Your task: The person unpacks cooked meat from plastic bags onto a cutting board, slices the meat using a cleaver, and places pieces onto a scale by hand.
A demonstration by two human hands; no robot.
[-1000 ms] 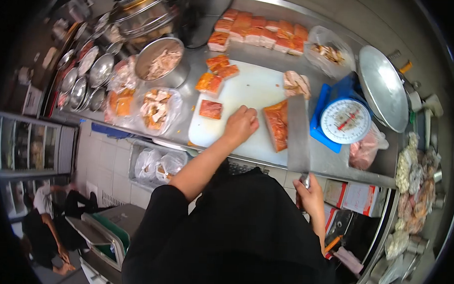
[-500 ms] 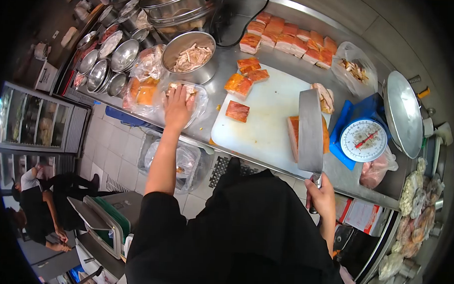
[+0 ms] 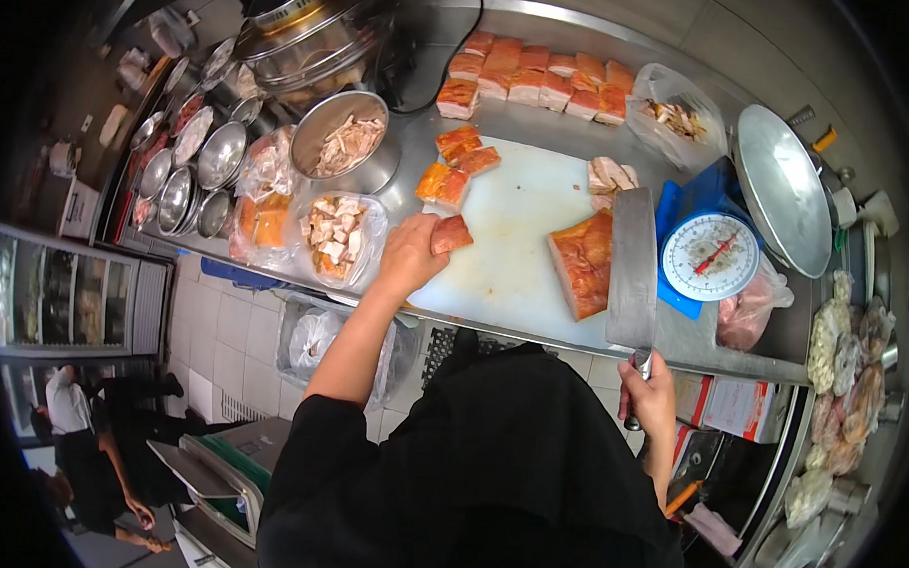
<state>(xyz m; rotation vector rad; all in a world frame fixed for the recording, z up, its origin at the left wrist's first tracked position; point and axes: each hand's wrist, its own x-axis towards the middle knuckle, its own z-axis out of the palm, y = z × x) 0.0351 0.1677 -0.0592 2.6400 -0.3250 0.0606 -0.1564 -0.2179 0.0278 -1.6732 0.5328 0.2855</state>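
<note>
My left hand [image 3: 412,256] has its fingers wrapped round a small piece of roast meat [image 3: 451,235] at the left side of the white cutting board [image 3: 517,216]. In my right hand [image 3: 650,394] is the handle of a cleaver [image 3: 632,270], whose broad blade points away from me over the board's right edge. A larger slab of meat [image 3: 583,263] lies just left of the blade. Sliced meat [image 3: 611,176] sits at the board's far right corner. More browned pieces [image 3: 443,185] lie at its far left corner.
A blue scale [image 3: 711,256] with a metal pan [image 3: 783,190] stands on the right. Rows of meat blocks [image 3: 527,76] line the back. On the left are a steel pot [image 3: 345,145], a bag of chopped meat [image 3: 336,238] and metal bowls [image 3: 222,156]. Two people are at the lower left.
My left hand has moved right, from the bag of chopped meat to the small piece on the board, and closed on it. The cleaver remains in my right hand.
</note>
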